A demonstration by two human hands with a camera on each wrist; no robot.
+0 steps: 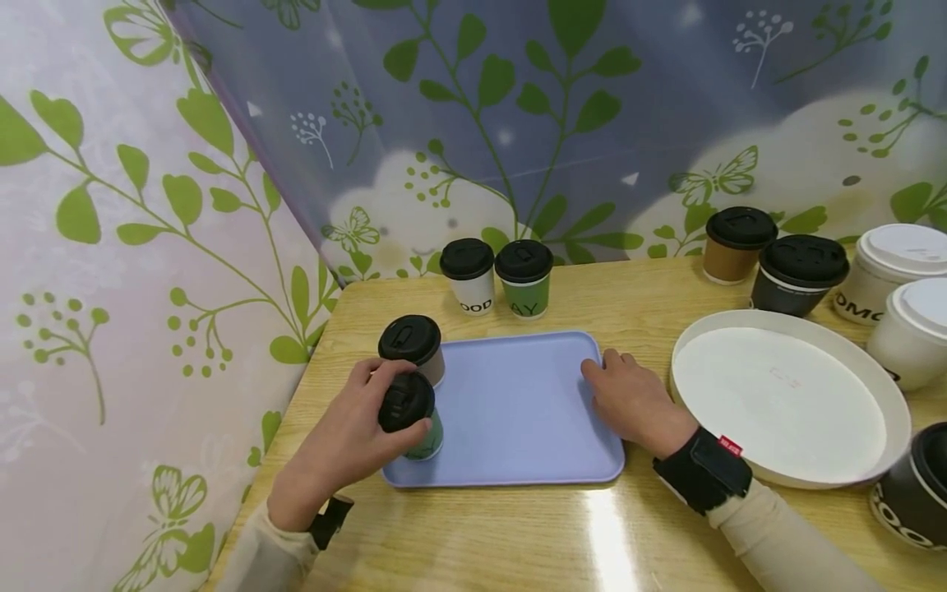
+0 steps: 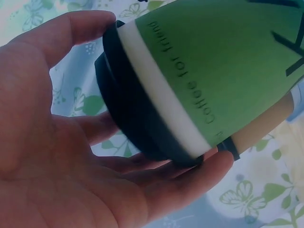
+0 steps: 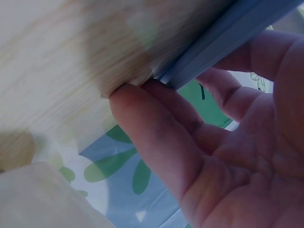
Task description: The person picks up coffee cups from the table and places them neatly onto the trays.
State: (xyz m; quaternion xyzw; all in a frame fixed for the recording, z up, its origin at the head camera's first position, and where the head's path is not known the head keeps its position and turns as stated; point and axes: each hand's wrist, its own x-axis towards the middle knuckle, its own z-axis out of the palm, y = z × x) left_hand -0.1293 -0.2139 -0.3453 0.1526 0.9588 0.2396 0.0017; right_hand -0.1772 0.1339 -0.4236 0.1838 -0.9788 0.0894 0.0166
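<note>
My left hand (image 1: 355, 423) grips a green paper coffee cup (image 2: 223, 61) around its black lid (image 1: 407, 401), with thumb and fingers on opposite sides of the lid. The cup is upright over the near left corner of the lavender-blue tray (image 1: 518, 411). Right behind it, at the tray's left side, stands a taupe cup with a black lid (image 1: 411, 339). At the tray's right edge, my right hand (image 1: 629, 399) holds the rim, its fingers curled around it. In the right wrist view, fingertips (image 3: 128, 97) reach down to the tabletop beside the tray edge (image 3: 199, 52).
Behind the tray stand a white cup (image 1: 473, 292) and another green cup (image 1: 527, 296), both black-lidded. A round white tray (image 1: 784, 403) lies to the right. Around it are a brown cup (image 1: 728, 261), dark cups (image 1: 787, 292) and white-lidded cups (image 1: 913, 337). Patterned cloth hangs behind and left.
</note>
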